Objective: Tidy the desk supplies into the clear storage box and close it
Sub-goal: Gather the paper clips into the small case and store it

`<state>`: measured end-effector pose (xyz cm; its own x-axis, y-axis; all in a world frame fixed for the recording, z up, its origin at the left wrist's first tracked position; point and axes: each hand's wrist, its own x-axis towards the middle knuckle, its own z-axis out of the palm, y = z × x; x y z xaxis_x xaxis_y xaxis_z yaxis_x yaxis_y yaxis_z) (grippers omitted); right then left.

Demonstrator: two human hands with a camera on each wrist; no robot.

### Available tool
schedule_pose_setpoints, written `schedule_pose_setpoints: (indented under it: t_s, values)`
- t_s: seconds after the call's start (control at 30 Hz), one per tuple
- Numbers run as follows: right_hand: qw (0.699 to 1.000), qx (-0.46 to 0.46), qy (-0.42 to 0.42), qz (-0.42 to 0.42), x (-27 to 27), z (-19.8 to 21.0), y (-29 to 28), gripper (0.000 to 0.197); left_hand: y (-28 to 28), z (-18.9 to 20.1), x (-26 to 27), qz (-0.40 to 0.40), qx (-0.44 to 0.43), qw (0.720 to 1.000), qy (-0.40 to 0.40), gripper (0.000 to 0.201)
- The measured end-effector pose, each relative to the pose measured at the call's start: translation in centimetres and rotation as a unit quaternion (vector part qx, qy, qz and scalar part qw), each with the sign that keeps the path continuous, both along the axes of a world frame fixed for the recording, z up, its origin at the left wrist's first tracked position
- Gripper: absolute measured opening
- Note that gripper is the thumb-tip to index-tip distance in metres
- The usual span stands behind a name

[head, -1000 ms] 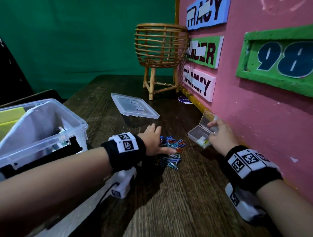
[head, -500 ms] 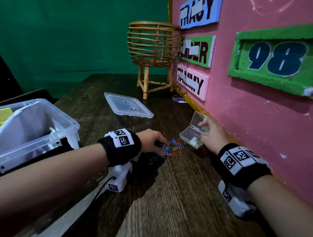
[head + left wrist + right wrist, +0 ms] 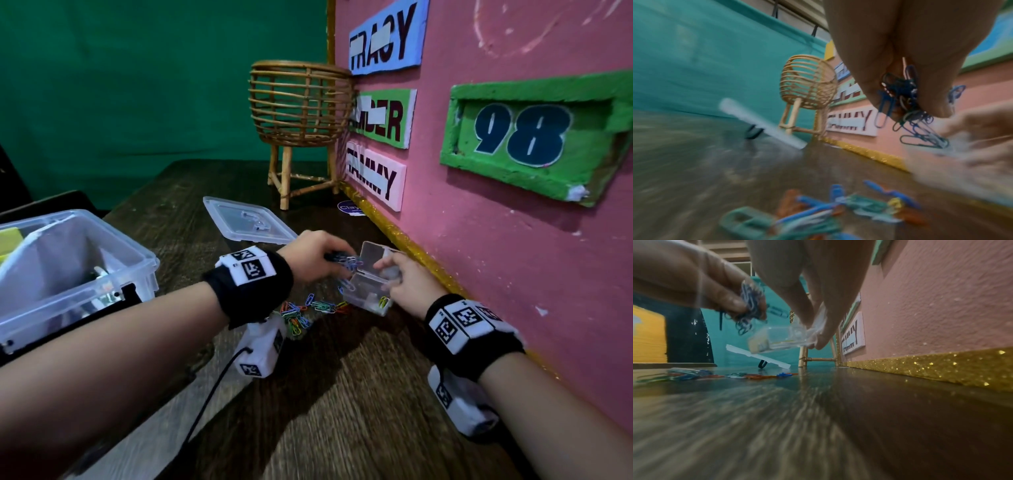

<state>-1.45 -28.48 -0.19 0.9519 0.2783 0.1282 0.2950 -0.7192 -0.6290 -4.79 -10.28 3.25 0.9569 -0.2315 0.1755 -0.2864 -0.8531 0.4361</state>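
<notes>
Head view, left hand (image 3: 310,255): fingers pinch a tangled clump of paper clips (image 3: 346,264) above the small clear case (image 3: 371,291).
Right hand (image 3: 407,286): fingers curl round that case, hinged lid up, held off the table (image 3: 342,411).
Loose clips (image 3: 308,310): coloured wire, scattered on dark woodgrain.
Storage box (image 3: 113,270): clear plastic, open, far left; its flat lid (image 3: 246,224) lies apart.

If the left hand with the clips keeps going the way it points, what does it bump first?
Probably the little open case in the right hand. The left hand with its clips is already almost over it.
</notes>
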Motion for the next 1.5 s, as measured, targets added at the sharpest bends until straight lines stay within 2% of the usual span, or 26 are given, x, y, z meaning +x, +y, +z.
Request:
schedule_pose_setpoints:
  t_s: [0.13, 0.37, 0.57, 0.67, 0.77, 0.9, 1.07, 1.23, 1.4, 1.5]
  values:
    - [1.0, -0.011, 0.007, 0.002, -0.5, 0.4, 0.0, 0.039, -2.4, 0.2, 0.6, -0.033, 0.013, 0.999, -0.027, 0.036]
    - [1.0, -0.011, 0.002, 0.002, -0.9, 0.5, -0.1, 0.038, -3.1, -1.3, 0.2, -0.063, 0.014, 0.998, -0.015, 0.04]
    - [0.999, 0.035, 0.015, 0.022, -0.6, 0.1, 0.0, 0.038, -2.2, -1.4, 0.2, -0.047, -0.074, 0.995, -0.039, 0.038]
    - [0.999, 0.035, 0.016, 0.029, -0.4, 0.0, -0.2, 0.039, -2.2, -1.8, 0.3, -0.041, -0.085, 0.994, -0.053, 0.034]
    - [0.999, 0.036, 0.017, 0.025, -0.3, 0.0, -0.3, 0.038, -2.4, -2.4, 0.1, -0.063, -0.067, 0.994, -0.055, 0.026]
    - [0.998, 0.058, 0.023, 0.026, -0.4, 0.0, -0.1, 0.039, -2.7, -2.5, -0.4, -0.109, 0.008, 0.994, -0.023, 0.029]
    - [0.997, 0.063, 0.018, 0.033, -0.2, -0.2, 0.0, 0.041, -2.1, -2.0, -0.1, -0.097, 0.059, 0.993, -0.042, 0.027]
    - [0.997, 0.057, 0.027, 0.04, -0.2, 0.0, -0.1, 0.037, -1.9, -2.1, -0.3, -0.072, -0.015, 0.996, -0.051, 0.034]
    - [0.996, 0.072, 0.019, 0.044, -0.1, -0.2, -0.1, 0.034, -2.3, -2.3, -0.7, -0.13, -0.03, 0.99, -0.037, 0.035]
    - [0.995, 0.082, 0.012, 0.047, -0.1, -0.2, -0.1, 0.033, -2.2, -2.1, -0.6, -0.101, -0.039, 0.991, -0.073, 0.033]
